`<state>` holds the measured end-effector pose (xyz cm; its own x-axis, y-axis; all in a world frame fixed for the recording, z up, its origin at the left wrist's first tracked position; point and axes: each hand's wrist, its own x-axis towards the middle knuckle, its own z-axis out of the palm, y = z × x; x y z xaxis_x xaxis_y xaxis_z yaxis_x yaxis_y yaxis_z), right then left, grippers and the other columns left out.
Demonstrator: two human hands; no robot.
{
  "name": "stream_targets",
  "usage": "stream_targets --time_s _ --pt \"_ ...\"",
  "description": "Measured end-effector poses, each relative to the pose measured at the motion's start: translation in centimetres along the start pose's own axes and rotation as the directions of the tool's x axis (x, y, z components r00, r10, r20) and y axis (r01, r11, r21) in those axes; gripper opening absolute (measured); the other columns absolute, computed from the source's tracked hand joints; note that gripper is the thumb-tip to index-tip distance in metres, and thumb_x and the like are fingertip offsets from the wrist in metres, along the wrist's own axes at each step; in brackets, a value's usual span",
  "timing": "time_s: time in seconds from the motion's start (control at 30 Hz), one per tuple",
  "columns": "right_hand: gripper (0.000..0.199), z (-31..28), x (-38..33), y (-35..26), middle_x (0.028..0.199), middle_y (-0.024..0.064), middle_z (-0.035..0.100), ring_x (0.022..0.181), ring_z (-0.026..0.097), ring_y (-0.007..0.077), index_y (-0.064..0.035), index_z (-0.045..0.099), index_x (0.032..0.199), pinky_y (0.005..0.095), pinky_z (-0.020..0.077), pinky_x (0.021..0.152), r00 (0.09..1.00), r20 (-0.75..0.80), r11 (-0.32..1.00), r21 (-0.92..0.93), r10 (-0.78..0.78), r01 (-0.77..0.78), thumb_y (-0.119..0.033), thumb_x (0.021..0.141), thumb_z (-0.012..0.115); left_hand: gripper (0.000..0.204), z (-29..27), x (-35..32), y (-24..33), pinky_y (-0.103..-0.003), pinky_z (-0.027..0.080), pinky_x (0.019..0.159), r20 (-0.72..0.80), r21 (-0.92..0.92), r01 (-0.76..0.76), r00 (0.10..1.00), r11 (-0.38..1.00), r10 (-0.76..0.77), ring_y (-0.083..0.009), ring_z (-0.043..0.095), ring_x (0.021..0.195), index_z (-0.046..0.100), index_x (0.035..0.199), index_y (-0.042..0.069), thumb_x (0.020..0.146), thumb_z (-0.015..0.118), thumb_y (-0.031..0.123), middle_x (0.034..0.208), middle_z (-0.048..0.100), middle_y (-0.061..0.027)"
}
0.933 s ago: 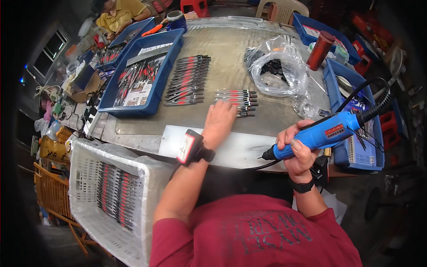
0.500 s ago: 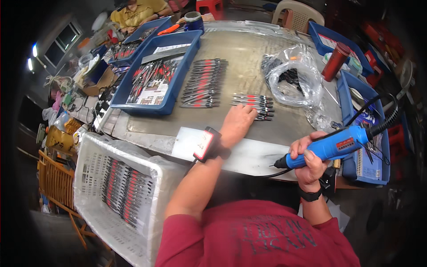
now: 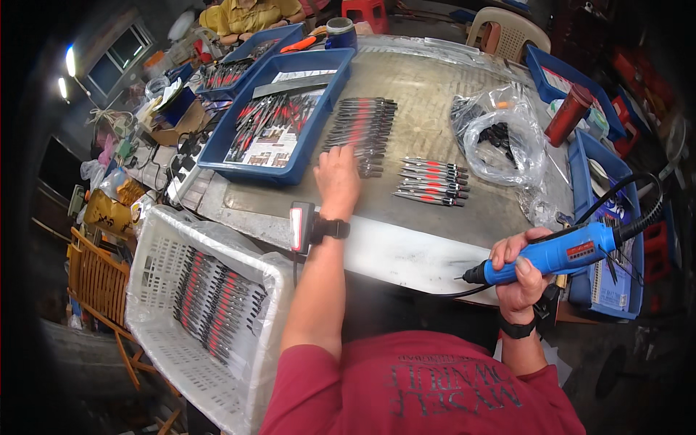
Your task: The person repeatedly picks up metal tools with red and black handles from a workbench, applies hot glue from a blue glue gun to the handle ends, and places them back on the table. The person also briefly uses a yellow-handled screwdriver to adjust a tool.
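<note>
My left hand [image 3: 337, 177] is at the near end of a long row of red-and-grey pens [image 3: 360, 123]. Its fingers reach forward, apart, over the row's left side; their tips blend into the pens. To the right a smaller group of similar pens [image 3: 432, 181] lies side by side on the table. In my right hand [image 3: 523, 274] is a blue electric screwdriver [image 3: 565, 254], its thin bit pointing left over a white sheet [image 3: 406, 254] at the table's near edge. My fingers and thumb wrap round its body.
A blue tray [image 3: 286, 174] with loose pens stands at the left. A white crate [image 3: 283, 290] lined with plastic holds more pens. Right of the small group lies a clear bag [image 3: 518, 174] with black parts. Another blue tray [image 3: 629, 308] and a dark red cylinder [image 3: 569, 116] stand at right.
My left hand has left the small group of pens and moved left to the long row. The right hand keeps its grip on the screwdriver. The whole view has shifted slightly.
</note>
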<state>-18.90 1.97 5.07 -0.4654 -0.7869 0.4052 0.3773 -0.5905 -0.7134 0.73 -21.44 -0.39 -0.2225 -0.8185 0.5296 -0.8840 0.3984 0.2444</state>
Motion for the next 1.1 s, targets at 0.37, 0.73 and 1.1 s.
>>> stream_targets --time_s 0.37,0.73,1.1 --pt "0.047 -0.1 0.0 0.1 0.076 0.0084 0.052 0.06 0.051 0.021 -0.0068 0.042 0.113 0.0326 0.0427 0.057 1.0 -0.012 1.0 -0.003 0.011 -0.011 -0.007 0.071 0.061 0.019 1.7 1.1 -1.4 -0.047 0.038 0.073 0.114 0.08 -0.053 0.993 0.995 0.044 -0.0253 0.049 0.093 0.056 0.098 0.015 0.08 0.06 0.016 0.095 0.054 -0.0033" --pt "0.047 0.0 0.0 0.1 0.077 0.0091 0.052 0.061 0.051 0.0213 -0.0068 0.041 0.114 0.0326 0.0422 0.057 1.0 -0.006 1.0 0.016 0.024 -0.024 -0.007 0.071 0.061 0.015 0.9 1.3 -1.2 -0.045 0.036 0.072 0.125 0.125 -0.107 0.988 0.986 0.091 -0.023 0.048 0.096 0.054 0.096 0.015 0.082 0.056 0.017 0.095 0.054 -0.002" --pt "0.049 -0.4 0.1 0.4 0.08 0.0098 0.05 0.065 0.05 0.0212 -0.0087 0.04 0.117 0.0333 0.0417 0.062 1.0 -0.005 1.0 0.025 0.015 -0.015 -0.006 0.071 0.058 0.028 -5.8 -6.2 7.0 -0.038 0.046 0.074 0.174 -0.626 -0.01 0.973 0.779 0.153 -0.0367 0.058 0.087 0.052 0.107 -0.003 0.082 0.056 0.007 0.092 0.059 -0.0223"
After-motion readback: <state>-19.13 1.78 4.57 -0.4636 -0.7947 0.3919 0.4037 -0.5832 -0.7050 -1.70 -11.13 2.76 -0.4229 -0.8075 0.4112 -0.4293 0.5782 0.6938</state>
